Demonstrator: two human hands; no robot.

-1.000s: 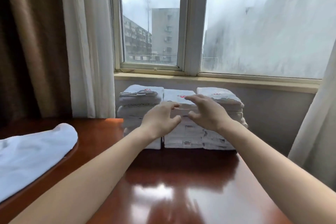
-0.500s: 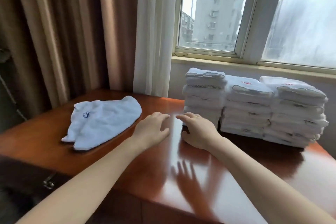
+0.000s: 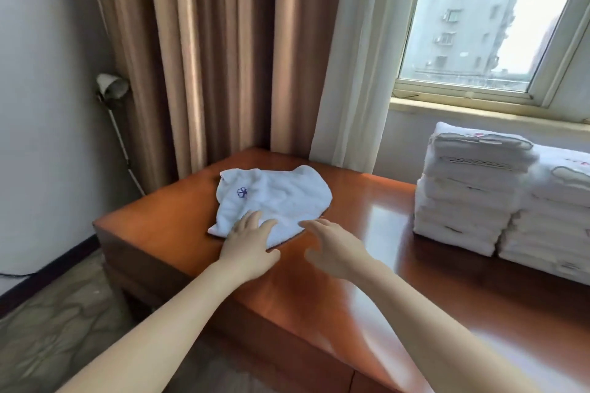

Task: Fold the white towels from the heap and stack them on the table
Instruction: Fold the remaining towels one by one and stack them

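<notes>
White towel (image 3: 277,198) is lying rumpled on the tabletop (image 3: 367,297) just ahead, slightly leftward; left hand (image 3: 249,242) is resting flat-fingered on its near edge, right hand (image 3: 335,252) is hovering spread and empty just beside it.

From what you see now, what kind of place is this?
Probably a hotel room: neat stacks of folded white towels on a polished wooden table, heavy brown curtains beside a window.

Both hands have moved off the folded stacks (image 3: 466,191). Left hand (image 3: 247,241) now lies with straight fingers on the loose towel (image 3: 274,201); right hand (image 3: 332,249) hovers spread just beside its edge.
</notes>
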